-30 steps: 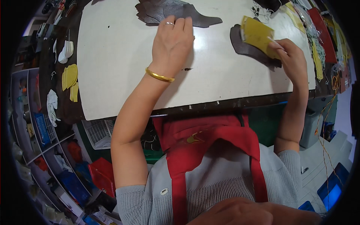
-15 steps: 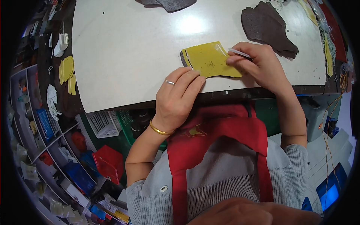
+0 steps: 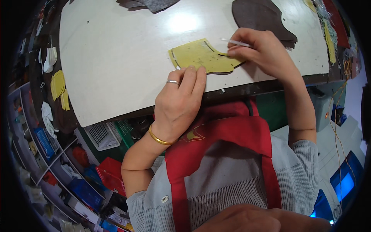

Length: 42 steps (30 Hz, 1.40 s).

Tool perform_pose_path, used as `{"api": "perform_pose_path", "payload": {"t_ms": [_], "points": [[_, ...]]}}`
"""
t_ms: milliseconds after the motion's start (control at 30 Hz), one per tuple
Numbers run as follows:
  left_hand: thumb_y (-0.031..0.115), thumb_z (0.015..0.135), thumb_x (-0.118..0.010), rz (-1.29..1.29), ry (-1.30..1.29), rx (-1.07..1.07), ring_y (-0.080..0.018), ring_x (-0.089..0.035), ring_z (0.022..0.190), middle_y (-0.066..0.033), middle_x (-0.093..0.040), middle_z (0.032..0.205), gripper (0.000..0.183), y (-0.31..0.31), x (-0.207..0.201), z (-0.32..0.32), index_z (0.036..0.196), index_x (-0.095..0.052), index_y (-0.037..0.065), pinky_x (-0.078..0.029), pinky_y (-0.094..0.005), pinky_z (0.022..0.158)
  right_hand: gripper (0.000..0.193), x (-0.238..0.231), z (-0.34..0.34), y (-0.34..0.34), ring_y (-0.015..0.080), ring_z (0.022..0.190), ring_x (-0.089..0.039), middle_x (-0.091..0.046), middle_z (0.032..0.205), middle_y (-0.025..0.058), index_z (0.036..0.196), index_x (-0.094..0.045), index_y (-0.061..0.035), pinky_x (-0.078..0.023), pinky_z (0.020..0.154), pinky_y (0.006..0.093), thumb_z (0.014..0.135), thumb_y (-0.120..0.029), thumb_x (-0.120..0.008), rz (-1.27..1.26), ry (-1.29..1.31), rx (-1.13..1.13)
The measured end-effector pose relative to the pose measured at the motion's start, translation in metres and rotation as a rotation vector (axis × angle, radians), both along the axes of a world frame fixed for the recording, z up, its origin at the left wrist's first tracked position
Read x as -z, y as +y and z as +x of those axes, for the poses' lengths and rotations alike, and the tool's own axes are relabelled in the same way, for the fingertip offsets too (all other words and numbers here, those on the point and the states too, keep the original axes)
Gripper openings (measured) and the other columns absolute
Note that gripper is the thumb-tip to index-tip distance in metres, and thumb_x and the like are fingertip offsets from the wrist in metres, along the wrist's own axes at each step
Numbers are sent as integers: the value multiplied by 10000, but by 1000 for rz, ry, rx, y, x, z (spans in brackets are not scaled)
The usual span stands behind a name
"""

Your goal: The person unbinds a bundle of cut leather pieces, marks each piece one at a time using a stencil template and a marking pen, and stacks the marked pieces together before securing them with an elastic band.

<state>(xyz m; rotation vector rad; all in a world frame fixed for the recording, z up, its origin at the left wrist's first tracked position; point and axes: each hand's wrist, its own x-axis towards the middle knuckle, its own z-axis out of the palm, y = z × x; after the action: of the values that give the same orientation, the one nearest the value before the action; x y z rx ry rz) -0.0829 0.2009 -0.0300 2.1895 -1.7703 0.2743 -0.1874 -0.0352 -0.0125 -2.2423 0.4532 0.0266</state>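
A yellow pattern template (image 3: pixel 197 56) with narrow slots lies over a dark leather-like piece (image 3: pixel 220 73) near the table's front edge. Dark material shows along its lower edge and through several slots. My left hand (image 3: pixel 179 94) holds the template down at its lower left, fingertips bent and close together on the edge; the thumb is mostly hidden. Above the template's right end, my right hand (image 3: pixel 264 50) is closed round a slim white pen (image 3: pixel 239 43), which points left. Its thumb and fingers are by the template's upper right edge. The pen's end is clear of the template.
Stacked dark brown pieces (image 3: pixel 261 21) lie beyond my right hand, and another dark piece (image 3: pixel 148 4) is at the far edge. Yellow cut pieces (image 3: pixel 58 85) and a white glove (image 3: pixel 47 116) rest at the left. Thread bundles (image 3: pixel 326 31) hang over the right side.
My view has shifted a little. The pen has tipped flatter and moved up past the template's edge. Slots that looked white now show dark, and the template's right end shows more.
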Motion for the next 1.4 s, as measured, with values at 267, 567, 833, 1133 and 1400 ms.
{"api": "perform_pose_path", "payload": {"t_ms": [267, 567, 833, 1133, 1400], "points": [[76, 776, -653, 117, -114, 19, -208, -577, 794, -45, -573, 956, 486, -13, -9, -7, 1259, -680, 131, -529, -262, 605, 222, 0, -27, 8, 310, 718, -710, -719, 778, 113, 956, -702, -49, -546, 649, 374, 831, -216, -779, -300, -140, 42], [104, 841, -613, 91, -124, 63, -259, -601, 875, -115, -618, 1059, 419, -18, -3, -22, 1252, -683, 71, -550, -319, 698, 164, -12, -16, -5, 280, 698, -642, -677, 816, 72, 934, -700, -89, -509, 613, 390, 931, -252, -679, -467, -466, 39], [222, 876, -568, -59, -150, 36, -308, -630, 951, -162, -638, 1090, 403, -17, 16, -39, 1172, -697, -21, -557, -412, 820, 272, -13, 55, 47, 341, 685, -670, -675, 694, 111, 966, -693, -94, -504, 610, 441, 999, -345, -594, -131, -220, -403], [201, 842, -601, 17, -140, -20, -252, -639, 843, -121, -648, 1141, 386, -26, 9, -35, 1198, -691, 81, -575, -309, 754, 128, 7, 88, 45, 234, 719, -715, -709, 806, 56, 1002, -653, -79, -546, 614, 334, 989, -204, -629, -615, -416, -405], [183, 851, -591, -14, -213, -62, -239, -602, 756, -79, -637, 1123, 335, -35, 9, -41, 1163, -702, 135, -533, -267, 665, 244, -5, 34, 10, 148, 737, -709, -715, 806, 66, 1031, -696, -32, -535, 661, 286, 1041, -252, -590, -32, -267, -151]]}}
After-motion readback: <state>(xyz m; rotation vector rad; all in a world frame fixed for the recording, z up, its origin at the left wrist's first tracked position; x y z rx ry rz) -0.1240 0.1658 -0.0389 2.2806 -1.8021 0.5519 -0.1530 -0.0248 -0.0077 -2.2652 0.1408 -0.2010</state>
